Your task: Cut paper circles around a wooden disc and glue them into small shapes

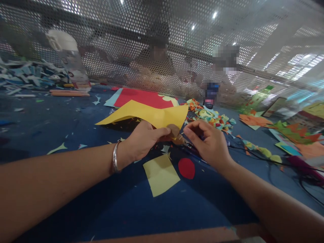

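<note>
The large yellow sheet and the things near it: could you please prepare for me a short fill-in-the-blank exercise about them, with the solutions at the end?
1. The left hand holds a large paper sheet of ____ colour.
2. A silver bracelet is worn on the ____ wrist.
3. Just right of the pale yellow paper lies a small rounded paper piece, coloured ____.

Missing words: yellow; left; red.
</note>
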`<state>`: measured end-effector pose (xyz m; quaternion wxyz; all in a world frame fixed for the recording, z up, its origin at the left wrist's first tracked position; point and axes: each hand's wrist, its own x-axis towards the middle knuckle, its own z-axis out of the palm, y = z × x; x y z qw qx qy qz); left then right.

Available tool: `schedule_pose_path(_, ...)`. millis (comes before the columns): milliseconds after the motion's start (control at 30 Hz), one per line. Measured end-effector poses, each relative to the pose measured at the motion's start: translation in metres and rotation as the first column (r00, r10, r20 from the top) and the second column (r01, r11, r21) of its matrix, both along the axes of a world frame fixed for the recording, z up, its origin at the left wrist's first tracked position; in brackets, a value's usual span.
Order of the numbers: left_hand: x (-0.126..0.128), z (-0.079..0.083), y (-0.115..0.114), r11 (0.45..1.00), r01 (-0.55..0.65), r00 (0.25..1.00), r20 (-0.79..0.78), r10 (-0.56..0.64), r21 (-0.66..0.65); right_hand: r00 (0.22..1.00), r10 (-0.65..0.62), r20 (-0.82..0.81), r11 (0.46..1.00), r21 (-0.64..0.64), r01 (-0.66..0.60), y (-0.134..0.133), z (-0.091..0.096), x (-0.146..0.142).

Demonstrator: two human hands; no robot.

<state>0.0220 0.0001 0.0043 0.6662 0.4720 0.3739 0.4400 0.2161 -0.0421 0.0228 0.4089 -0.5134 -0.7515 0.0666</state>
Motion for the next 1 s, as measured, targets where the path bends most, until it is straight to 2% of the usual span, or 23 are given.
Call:
schedule_pose_path(100, 0.001, -0.002, -0.001, 0.997, -0.009, 1.0, 0.015, 0.008, 0.072, 0.991, 0.026, -0.132, 0.98, -0.192, -0.051, 0.002, 0.001, 0.0)
schedule_pose_path(267, 0.002, 0.004, -0.007, 0.978, 0.116, 0.989, 0.073, -0.13, 0.174, 0.946, 0.057, -0.32, 0.923, -0.344, -0.172, 0.003, -0.001, -0.004)
schedule_pose_path(367, 0.002, 0.006, -0.009, 0.98, 0.118, 0.991, 0.043, -0.126, 0.162, 0.92, 0.037, -0.391, 0.914, -0.359, -0.189, 0.003, -0.002, -0.005)
schedule_pose_path(500, 0.002, 0.007, -0.01, 0.997, 0.068, 0.997, -0.035, -0.067, 0.047, 0.918, 0.023, -0.397, 0.91, -0.372, -0.183, 0.004, -0.002, -0.004)
schedule_pose_path(567, 0.002, 0.008, -0.009, 0.997, 0.077, 0.997, -0.03, -0.077, 0.01, 0.917, 0.031, -0.398, 0.905, -0.379, -0.195, 0.005, -0.002, -0.003)
schedule_pose_path(667, 0.002, 0.008, -0.008, 0.994, 0.107, 0.994, 0.008, -0.107, 0.027, 0.913, 0.048, -0.405, 0.901, -0.378, -0.215, 0.005, -0.003, -0.002)
schedule_pose_path(833, 0.001, 0.008, -0.01, 0.99, 0.141, 0.99, -0.026, -0.141, -0.01, 0.923, 0.044, -0.382, 0.897, -0.392, -0.205, 0.004, -0.004, -0.003)
schedule_pose_path(933, 0.001, 0.007, -0.006, 0.999, 0.017, 0.998, -0.067, -0.02, -0.041, 0.942, 0.046, -0.332, 0.904, -0.388, -0.181, 0.005, 0.0, -0.002)
schedule_pose_path(1000, 0.0, 0.006, -0.001, 0.995, -0.096, 0.991, -0.096, 0.092, -0.041, 0.971, 0.046, -0.236, 0.926, -0.353, -0.13, 0.006, 0.005, 0.005)
